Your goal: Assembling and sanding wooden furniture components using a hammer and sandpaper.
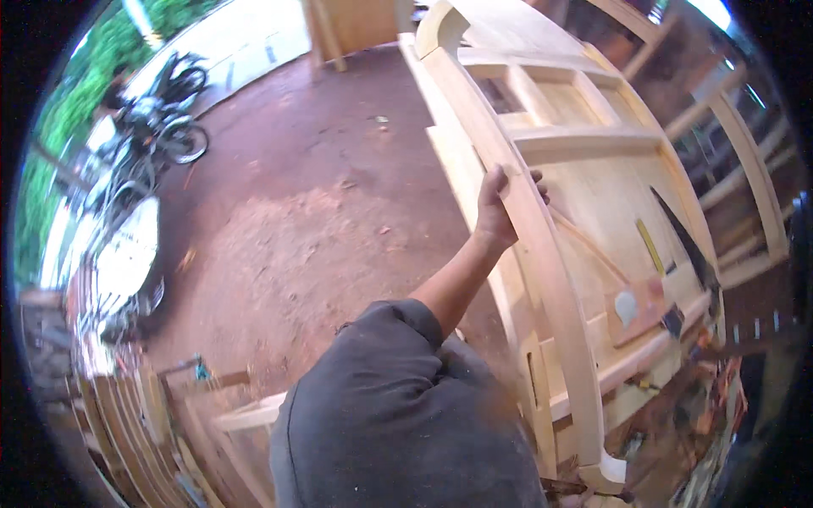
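Observation:
My left hand (501, 206) is closed around a long pale wooden rail (555, 279), thumb over its top and fingertips showing on the far side. The rail curves at both ends and slants along the near side of a large wooden panel frame (589, 140). My right hand is out of view. On the panel lie a dark handsaw blade (682, 233), a narrow yellow strip (650, 247) and a wooden piece with a grey rounded patch (627, 309).
Several motorcycles (165, 127) stand at the left, beyond a reddish dirt floor (296, 212). Slats of wood (127, 423) stand at the lower left. More wooden frames (749, 169) rise at the right. Scraps and tools clutter the lower right.

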A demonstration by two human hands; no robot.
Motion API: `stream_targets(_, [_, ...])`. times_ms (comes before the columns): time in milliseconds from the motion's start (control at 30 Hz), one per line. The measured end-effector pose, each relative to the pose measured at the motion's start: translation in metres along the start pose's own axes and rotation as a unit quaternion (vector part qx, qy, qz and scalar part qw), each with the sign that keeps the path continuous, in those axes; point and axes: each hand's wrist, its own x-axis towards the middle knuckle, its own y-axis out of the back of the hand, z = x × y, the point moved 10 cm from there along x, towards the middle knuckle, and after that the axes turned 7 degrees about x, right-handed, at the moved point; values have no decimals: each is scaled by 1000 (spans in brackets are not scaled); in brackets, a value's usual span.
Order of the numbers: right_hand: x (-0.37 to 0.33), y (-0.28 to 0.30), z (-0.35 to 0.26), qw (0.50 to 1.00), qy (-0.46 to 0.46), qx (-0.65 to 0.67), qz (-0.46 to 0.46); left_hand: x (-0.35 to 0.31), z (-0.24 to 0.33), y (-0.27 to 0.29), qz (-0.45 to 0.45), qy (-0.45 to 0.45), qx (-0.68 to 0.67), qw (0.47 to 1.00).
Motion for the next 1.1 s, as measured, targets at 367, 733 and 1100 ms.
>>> stream_targets(367, [-25,-119,32,964,-85,66,-244,-261,235,41,126,-356,0,926])
stream_targets(733, [-59,-179,19,932,-51,35,-357,-539,432,-4,63,-637,202,741])
stream_targets(1100, [-109,-253,21,914,-110,-30,-390,-759,483,-67,432,-694,347,460])
